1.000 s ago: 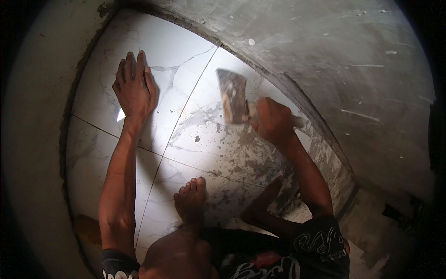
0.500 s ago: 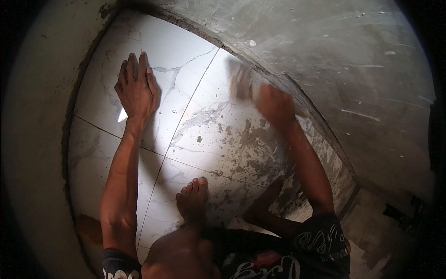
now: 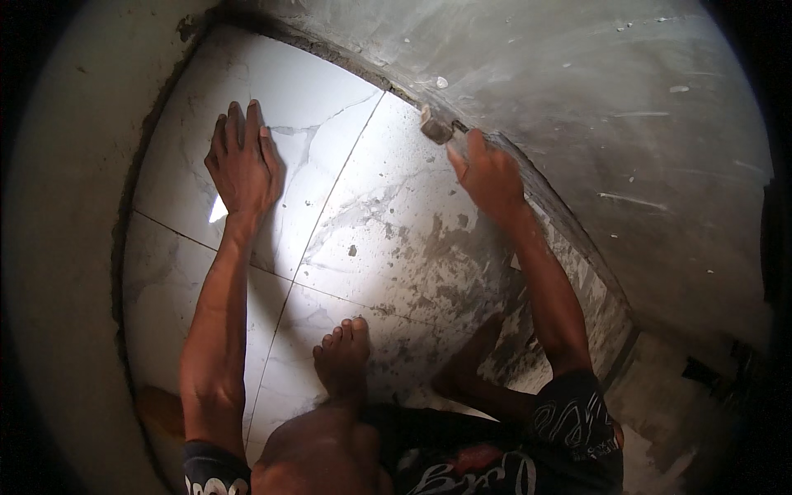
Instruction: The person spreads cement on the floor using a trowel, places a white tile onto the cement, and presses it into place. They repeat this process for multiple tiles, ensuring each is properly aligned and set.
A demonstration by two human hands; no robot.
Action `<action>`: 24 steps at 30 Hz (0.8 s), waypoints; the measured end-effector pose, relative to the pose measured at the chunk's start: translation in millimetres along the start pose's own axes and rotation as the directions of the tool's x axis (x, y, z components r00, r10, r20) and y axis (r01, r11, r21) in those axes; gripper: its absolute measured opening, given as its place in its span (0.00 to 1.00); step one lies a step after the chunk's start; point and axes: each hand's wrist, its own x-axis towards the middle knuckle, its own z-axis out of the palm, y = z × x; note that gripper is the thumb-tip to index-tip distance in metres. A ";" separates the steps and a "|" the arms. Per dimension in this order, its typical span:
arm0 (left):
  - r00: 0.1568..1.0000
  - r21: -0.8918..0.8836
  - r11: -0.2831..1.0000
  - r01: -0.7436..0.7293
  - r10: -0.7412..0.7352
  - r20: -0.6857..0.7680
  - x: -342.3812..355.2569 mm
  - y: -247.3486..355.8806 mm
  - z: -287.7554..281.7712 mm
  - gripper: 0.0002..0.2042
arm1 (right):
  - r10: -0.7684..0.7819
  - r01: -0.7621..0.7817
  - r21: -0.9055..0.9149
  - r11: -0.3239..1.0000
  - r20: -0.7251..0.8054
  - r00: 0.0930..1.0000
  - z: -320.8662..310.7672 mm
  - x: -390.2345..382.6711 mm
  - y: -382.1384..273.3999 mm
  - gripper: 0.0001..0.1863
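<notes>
Nearest me, my bare foot point(image 3: 342, 359) rests on the mortar-smeared white marble-patterned floor tiles point(image 3: 388, 239). Further out, my left hand point(image 3: 242, 161) lies flat and empty, bracing. Farthest, my right hand's point(image 3: 487, 173) grip is closed around the small metal scraper point(image 3: 435, 128) at the tile-wall joint; I judge short, flat-angled strokes work best.

A bare foot point(image 3: 345, 363) rests on the mortar-smeared white marble-patterned floor tiles point(image 3: 330, 165), which a grey plastered wall point(image 3: 594, 124) bounds on the right and a paler wall point(image 3: 66, 247) on the left.
</notes>
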 end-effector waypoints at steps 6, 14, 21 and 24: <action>1.000 -0.002 1.000 -0.019 0.019 0.001 -2.8 -3.2 1.1 0.24 | -0.116 0.122 0.055 0.991 -0.094 0.989 5.2 -8.5 1.3 0.20; 1.000 0.009 1.000 0.002 -0.002 0.002 -4.0 -5.1 0.9 0.24 | -0.197 0.246 0.278 0.929 -0.193 0.961 -16.9 -10.9 -15.8 0.18; 1.000 0.001 1.000 0.009 -0.009 0.014 -1.8 1.5 -1.4 0.25 | 0.080 -0.076 -0.035 0.996 0.115 0.990 -0.4 -3.6 3.4 0.23; 1.000 0.021 1.000 0.000 -0.001 0.012 -1.7 -2.3 -2.0 0.25 | -0.155 0.193 0.298 0.935 -0.147 0.977 -14.6 -12.4 -9.2 0.19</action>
